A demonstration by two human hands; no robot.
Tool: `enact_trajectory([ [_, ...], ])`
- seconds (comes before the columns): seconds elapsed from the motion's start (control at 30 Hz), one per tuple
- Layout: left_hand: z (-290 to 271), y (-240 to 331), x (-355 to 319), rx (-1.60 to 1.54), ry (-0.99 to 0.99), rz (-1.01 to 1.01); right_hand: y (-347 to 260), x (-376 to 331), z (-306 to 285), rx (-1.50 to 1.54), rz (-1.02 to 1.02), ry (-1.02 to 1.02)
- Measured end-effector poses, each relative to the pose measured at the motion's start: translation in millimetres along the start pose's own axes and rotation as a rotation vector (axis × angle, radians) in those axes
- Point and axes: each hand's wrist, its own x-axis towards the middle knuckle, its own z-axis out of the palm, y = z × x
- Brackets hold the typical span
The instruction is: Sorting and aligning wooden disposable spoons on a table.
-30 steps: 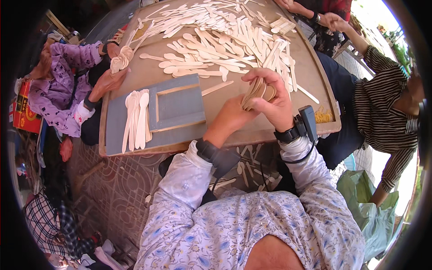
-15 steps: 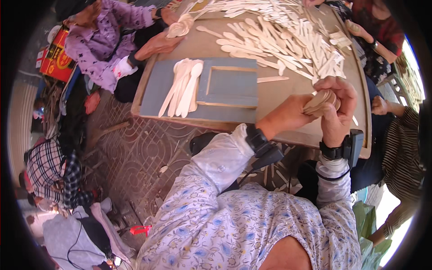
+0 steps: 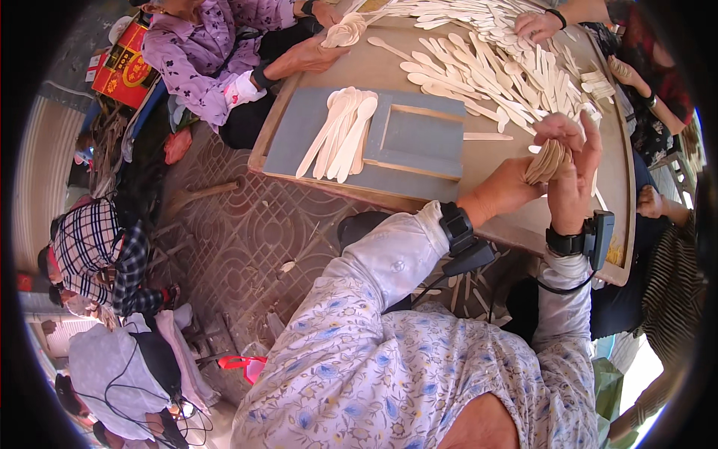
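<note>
Close to the table's right side, both my hands are at a small stack of wooden spoons (image 3: pixel 547 161), their rounded ends fanned toward me. My left hand (image 3: pixel 508 188) is closed round the stack from the left. My right hand (image 3: pixel 574 168) cups it from the right, thumb against it and fingers curved above; the handles are hidden behind the hands. Beyond them spreads a big loose heap of wooden spoons (image 3: pixel 486 71). To the left, a pile of spoons (image 3: pixel 342 135) rests on a grey board (image 3: pixel 288 138) beside a shallow wooden frame (image 3: pixel 422 170).
A person in a purple shirt (image 3: pixel 187 60) holds a bundle of spoons (image 3: pixel 345 31) at the far left. Another person's hand (image 3: pixel 537 26) reaches onto the heap from the far right. People sit along the right edge. A red box (image 3: pixel 127 67) stands at the left.
The view has shifted, so the table sits further right. My hands have turned the stack so its ends fan out, and my right fingers have lifted and straightened somewhat. A hand has reached onto the heap.
</note>
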Motion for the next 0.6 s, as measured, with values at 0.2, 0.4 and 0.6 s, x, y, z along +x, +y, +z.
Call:
enact_trajectory([
  [0.2, 1, 3, 9, -0.281, 0.138, -0.057, 32, -5, -57, -0.066, 0.446, 0.127],
  [0.4, -16, -5, 1, -0.631, 0.184, -0.256, 76, -3, -77, 0.210, 0.554, 0.108],
  [0.6, -6, -13, 7, -0.753, 0.102, -0.304, 65, 5, -101, 0.627, 0.640, 0.181],
])
